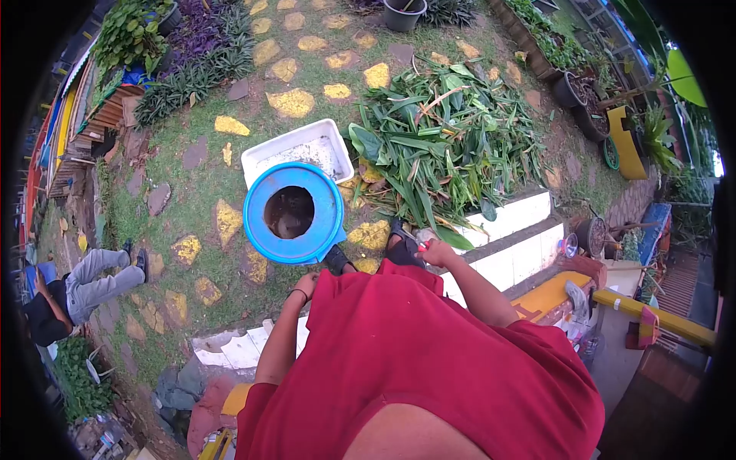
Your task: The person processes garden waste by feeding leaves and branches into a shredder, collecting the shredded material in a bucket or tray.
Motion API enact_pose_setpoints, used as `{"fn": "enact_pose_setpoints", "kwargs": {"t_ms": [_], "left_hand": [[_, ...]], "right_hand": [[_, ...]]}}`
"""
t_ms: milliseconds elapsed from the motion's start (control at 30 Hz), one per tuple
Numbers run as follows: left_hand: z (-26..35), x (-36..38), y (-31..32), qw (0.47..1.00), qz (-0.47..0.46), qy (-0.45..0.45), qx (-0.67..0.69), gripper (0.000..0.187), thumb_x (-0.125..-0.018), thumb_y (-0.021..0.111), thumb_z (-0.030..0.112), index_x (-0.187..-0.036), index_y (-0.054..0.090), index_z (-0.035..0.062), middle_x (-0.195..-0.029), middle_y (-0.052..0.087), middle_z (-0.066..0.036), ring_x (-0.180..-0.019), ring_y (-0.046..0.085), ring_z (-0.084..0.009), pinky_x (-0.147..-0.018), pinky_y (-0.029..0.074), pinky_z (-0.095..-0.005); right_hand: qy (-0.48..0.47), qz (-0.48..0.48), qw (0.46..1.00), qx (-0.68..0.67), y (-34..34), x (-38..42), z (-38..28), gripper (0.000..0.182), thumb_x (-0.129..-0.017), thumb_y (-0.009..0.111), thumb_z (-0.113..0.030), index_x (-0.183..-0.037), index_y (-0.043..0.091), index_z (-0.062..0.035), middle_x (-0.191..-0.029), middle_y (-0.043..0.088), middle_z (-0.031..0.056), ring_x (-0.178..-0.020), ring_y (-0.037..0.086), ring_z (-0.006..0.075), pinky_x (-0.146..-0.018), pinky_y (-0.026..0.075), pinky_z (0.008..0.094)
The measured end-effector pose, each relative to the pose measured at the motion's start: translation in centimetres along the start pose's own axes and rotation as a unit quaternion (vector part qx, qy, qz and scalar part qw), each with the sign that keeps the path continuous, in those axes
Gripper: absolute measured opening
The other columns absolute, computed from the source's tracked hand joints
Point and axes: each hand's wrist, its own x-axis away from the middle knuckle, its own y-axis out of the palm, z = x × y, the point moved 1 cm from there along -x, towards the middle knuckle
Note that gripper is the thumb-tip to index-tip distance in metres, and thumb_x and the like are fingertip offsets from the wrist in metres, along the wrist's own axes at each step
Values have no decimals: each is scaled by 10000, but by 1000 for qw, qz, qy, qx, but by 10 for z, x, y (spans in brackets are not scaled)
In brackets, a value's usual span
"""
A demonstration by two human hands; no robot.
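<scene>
My right hand [438, 253] is closed around a red-handled cutting tool [421, 247] that looks like pruning shears; its tip points toward my foot. Beside the hem of my red shirt hangs my left hand [308, 282], its fingers mostly hidden. Just ahead of it stands a blue round container [261, 186] with a wide rim and a dark round opening; I cannot make out what lies inside. Behind the container, partly covered by it, is a white rectangular tray [335, 159] with dark specks. A large heap of cut green leaves [460, 138] lies ahead of my right hand.
White-tiled steps [506, 222] run along my right side. Yellow stepping stones [291, 102] dot the grass. At the far left sits a person in grey trousers [96, 272]. A grey pot [402, 15] stands at the back, and a yellow beam [659, 316] juts in at right.
</scene>
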Motion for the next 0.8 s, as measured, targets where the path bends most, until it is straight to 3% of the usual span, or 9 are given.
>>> {"fn": "enact_pose_setpoints", "kwargs": {"t_ms": [67, 100, 200, 367, 500, 567, 633, 700, 800], "left_hand": [[12, -6, 10, 1000, -12, 1, 12, 400, -898, 614, 298, -1211, 647, 50, -1156, 675, -207, -1078, 645, -360, -946, 491, -412], [25, -7, 15, 1000, -5, 13, 12, 395, -898, 616, 303, -1204, 646, 54, -1144, 681, -201, -1072, 650, -346, -942, 493, -406], [81, 0, 27, 999, -18, 37, -1, 343, -923, 595, 284, -1164, 649, 46, -1115, 696, -175, -1061, 660, -304, -923, 499, -379], [141, -8, 71, 990, -61, -60, 114, 265, -1025, 454, 156, -1219, 593, 39, -901, 685, -121, -759, 674, -147, -700, 552, -299], [137, -28, 98, 966, -48, -100, 235, 255, -1028, 451, 135, -1217, 587, 30, -929, 672, -112, -777, 674, -158, -704, 548, -282], [124, -36, 113, 963, -67, -126, 230, 256, -1029, 450, 136, -1218, 587, 30, -922, 672, -110, -773, 673, -157, -709, 546, -282], [110, -47, 125, 957, -93, -166, 217, 256, -1030, 447, 138, -1215, 589, 31, -901, 669, -100, -753, 668, -157, -717, 541, -279], [91, -65, 135, 959, -114, -190, 180, 258, -1030, 447, 159, -1217, 592, 55, -899, 669, -87, -757, 669, -154, -706, 532, -280], [80, -100, 148, 955, -145, -222, 131, 257, -1030, 452, 188, -1211, 597, 78, -895, 669, -71, -757, 669, -151, -694, 522, -279]], "right_hand": [[124, -174, 973, -82, -20, -7, 4, 779, -748, 675, -609, -1150, 612, 55, -830, 705, 215, -858, 702, 329, -816, 535, 407], [142, -179, 968, -107, -24, -10, 11, 818, -727, 674, -658, -1129, 632, 53, -1083, 670, 265, -1015, 666, 367, -872, 517, 411], [111, -160, 977, -92, -26, -23, 39, 743, -739, 666, -626, -1024, 665, 60, -833, 694, 240, -874, 697, 327, -809, 533, 403], [183, -230, 943, -156, -16, -82, 120, 729, -731, 684, -629, -981, 669, 55, -819, 681, 216, -828, 683, 306, -776, 523, 392], [240, -264, 918, -176, 18, -148, 206, 562, -772, 703, -526, -855, 654, 28, -769, 661, 178, -767, 661, 274, -720, 501, 403], [242, -302, 920, -67, 10, -187, 238, 597, -792, 633, -548, -1035, 687, -5, -949, 700, 176, -917, 681, 306, -858, 514, 412], [233, -224, 946, -4, 36, -230, 284, 601, -793, 609, -517, -1114, 679, -14, -1095, 684, 197, -1003, 681, 274, -889, 516, 398], [274, -250, 928, -31, -1, -262, 289, 619, -801, 600, -499, -1258, 616, -82, -1139, 686, 133, -1027, 676, 271, -903, 512, 402], [330, -219, 917, -51, -2, -326, 315, 759, -786, 609, -552, -1310, 492, -15, -1247, 627, 164, -1156, 620, 262, -978, 476, 405]]}}
